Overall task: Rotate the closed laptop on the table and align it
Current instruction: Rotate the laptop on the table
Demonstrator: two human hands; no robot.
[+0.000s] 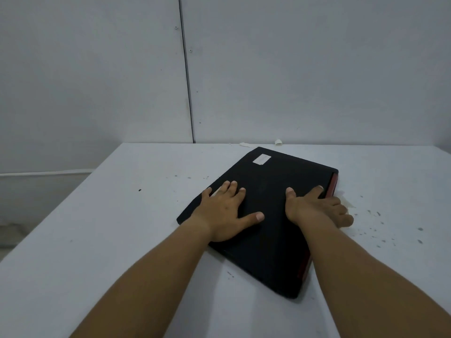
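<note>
Our left hand (pixel 225 211) lies flat and open on top of the closed black laptop with red side trim (pixel 266 230), fingers spread wide and the thumb pointing to the right. Our right hand (pixel 314 208) rests on the laptop's right part. Its thumb lies on the lid, and its other fingers curl down over the right edge, so it grips that side. Both bare arms reach in from the bottom of the view.

The laptop lies flat on the white table (pixel 122 215), a bit right of the middle. It sits crooked, turned so that one corner points at us and another points at the wall. A small pale sticker (pixel 261 159) is stuck on the lid near the far corner. A red strip shows along the right side.

The table has little dark specks (pixel 375 230) on it, mostly to the right of the laptop. Behind the table stands a plain grey wall (pixel 292 69) with a thin dark seam (pixel 186 69) running down it.
</note>
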